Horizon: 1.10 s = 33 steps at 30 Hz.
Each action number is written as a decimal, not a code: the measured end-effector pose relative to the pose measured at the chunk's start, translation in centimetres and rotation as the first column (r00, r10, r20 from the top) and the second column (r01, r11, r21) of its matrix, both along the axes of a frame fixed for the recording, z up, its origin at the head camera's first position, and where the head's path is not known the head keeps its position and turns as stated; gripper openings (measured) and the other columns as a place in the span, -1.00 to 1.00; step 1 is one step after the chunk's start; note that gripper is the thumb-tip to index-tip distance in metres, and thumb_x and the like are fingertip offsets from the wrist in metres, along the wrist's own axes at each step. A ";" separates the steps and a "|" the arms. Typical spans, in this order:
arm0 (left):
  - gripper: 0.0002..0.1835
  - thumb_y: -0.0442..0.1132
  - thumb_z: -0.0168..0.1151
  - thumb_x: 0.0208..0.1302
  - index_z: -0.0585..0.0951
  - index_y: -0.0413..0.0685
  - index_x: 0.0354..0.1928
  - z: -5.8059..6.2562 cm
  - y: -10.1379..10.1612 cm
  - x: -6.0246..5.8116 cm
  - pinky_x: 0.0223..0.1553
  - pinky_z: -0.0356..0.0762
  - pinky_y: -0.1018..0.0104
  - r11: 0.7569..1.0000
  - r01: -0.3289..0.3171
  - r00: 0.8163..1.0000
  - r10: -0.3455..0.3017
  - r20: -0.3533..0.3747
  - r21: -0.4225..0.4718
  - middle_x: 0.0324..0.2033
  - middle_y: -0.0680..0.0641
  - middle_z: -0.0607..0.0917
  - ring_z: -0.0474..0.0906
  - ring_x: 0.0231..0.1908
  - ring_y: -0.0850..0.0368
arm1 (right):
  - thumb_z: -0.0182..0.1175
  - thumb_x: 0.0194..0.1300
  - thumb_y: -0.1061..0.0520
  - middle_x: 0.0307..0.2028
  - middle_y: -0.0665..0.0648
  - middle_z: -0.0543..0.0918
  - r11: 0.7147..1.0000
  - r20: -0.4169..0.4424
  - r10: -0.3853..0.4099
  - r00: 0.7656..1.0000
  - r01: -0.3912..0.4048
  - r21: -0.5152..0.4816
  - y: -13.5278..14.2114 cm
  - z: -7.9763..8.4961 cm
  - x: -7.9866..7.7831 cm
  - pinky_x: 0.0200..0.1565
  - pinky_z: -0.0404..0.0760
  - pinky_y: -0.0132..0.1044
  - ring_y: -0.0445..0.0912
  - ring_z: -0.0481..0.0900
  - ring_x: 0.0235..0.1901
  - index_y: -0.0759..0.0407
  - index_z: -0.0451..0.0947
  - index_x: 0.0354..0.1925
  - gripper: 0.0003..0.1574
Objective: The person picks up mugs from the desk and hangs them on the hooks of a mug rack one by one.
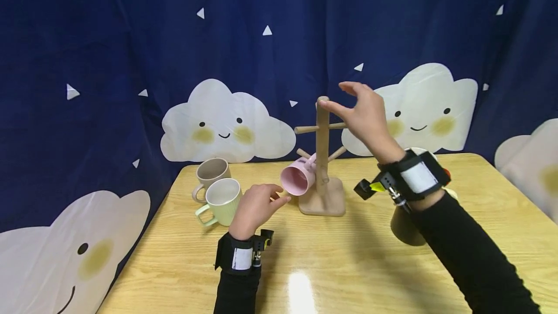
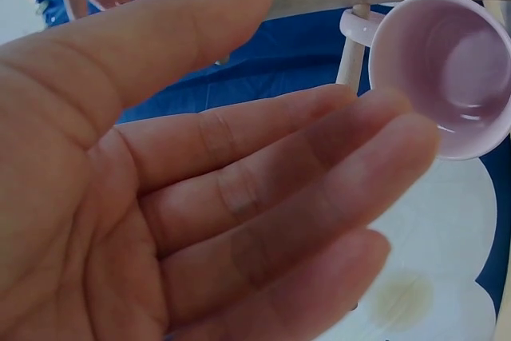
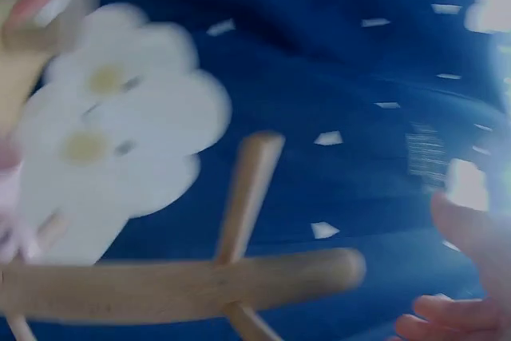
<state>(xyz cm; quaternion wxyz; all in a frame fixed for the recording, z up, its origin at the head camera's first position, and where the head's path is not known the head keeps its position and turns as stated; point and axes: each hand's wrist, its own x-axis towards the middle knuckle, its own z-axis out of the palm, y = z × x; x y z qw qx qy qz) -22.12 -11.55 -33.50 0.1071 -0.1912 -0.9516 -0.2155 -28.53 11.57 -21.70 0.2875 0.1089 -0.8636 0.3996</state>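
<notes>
The pink mug (image 1: 295, 180) hangs by its handle from a lower peg of the wooden mug tree (image 1: 322, 147), its mouth tipped toward 8 o'clock in the head view. With that mug as the clock's centre, the tree's post rises at 1 to 2 o'clock.

The left hand (image 1: 255, 210) sits at 8 o'clock, fingers loosely extended and thumb well apart from them, with nothing in its grasp; its fingertips are near the mug's rim, and whether they touch it I cannot tell. The right hand (image 1: 368, 115), at 2 o'clock, is likewise empty, thumb and fingers parted widely just beside the post's top.

Farther out, a pale green mug (image 1: 223, 202) stands between 8 and 9 o'clock, a taupe mug (image 1: 212, 172) at 9, and a dark vessel (image 1: 405, 229), partly hidden by the right forearm, near 4.

A brush from the left fingertips could set the pink mug swinging or slide it off its peg; a knock to the post's top might tip the tree; a lowered right forearm could topple the dark vessel.
</notes>
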 end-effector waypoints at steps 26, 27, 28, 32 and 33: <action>-0.60 0.04 0.14 0.11 0.63 -0.11 -0.16 -0.2 -0.4 -0.2 -0.40 0.53 0.21 0.998 -0.052 0.998 0.053 0.023 -0.044 -0.39 -0.06 0.71 0.57 -0.39 0.11 | 0.28 -0.02 -0.09 -0.62 -0.30 0.59 0.958 0.068 -0.149 0.986 0.161 -0.238 12.0 -14.0 3.5 -0.47 0.33 -0.56 -0.26 0.48 -0.45 0.16 0.64 -0.35 -0.64; -0.60 0.04 0.14 0.11 0.63 -0.11 -0.16 -0.2 -0.4 -0.2 -0.39 0.53 0.21 0.998 -0.054 0.998 0.055 0.024 -0.044 -0.39 -0.06 0.71 0.57 -0.38 0.11 | 0.29 -0.03 -0.08 -0.61 -0.35 0.57 0.952 0.072 -0.165 0.984 0.178 -0.250 11.8 -13.6 3.8 -0.46 0.33 -0.58 -0.30 0.48 -0.45 0.16 0.65 -0.35 -0.64; -0.61 0.03 0.14 0.11 0.63 -0.12 -0.17 -0.2 -0.4 -0.2 -0.40 0.53 0.20 0.998 -0.053 0.998 0.054 0.026 -0.041 -0.39 -0.06 0.70 0.57 -0.39 0.10 | 0.29 -0.03 -0.08 -0.60 -0.37 0.56 0.951 0.068 -0.178 0.982 0.190 -0.244 11.6 -13.0 4.2 -0.46 0.33 -0.59 -0.31 0.47 -0.46 0.17 0.65 -0.36 -0.64; -0.60 0.03 0.14 0.11 0.62 -0.12 -0.16 -0.2 -0.2 -0.4 -0.41 0.52 0.22 0.998 -0.041 0.999 0.043 0.032 -0.038 -0.39 -0.06 0.70 0.57 -0.39 0.11 | 0.31 -0.04 0.01 -0.59 -0.15 0.64 0.972 -0.010 -0.172 0.985 0.168 -0.167 11.1 -12.5 4.7 -0.47 0.33 -0.66 -0.43 0.46 -0.53 0.20 0.65 -0.43 -0.72; -0.60 0.03 0.14 0.11 0.62 -0.12 -0.16 -0.3 -0.2 -0.4 -0.41 0.52 0.22 0.999 -0.038 0.999 0.039 0.035 -0.039 -0.39 -0.06 0.70 0.57 -0.39 0.11 | 0.32 -0.05 0.04 -0.59 -0.04 0.66 0.982 -0.047 -0.144 0.988 0.138 -0.126 10.9 -12.5 4.8 -0.49 0.35 -0.66 -0.44 0.46 -0.56 0.22 0.64 -0.44 -0.75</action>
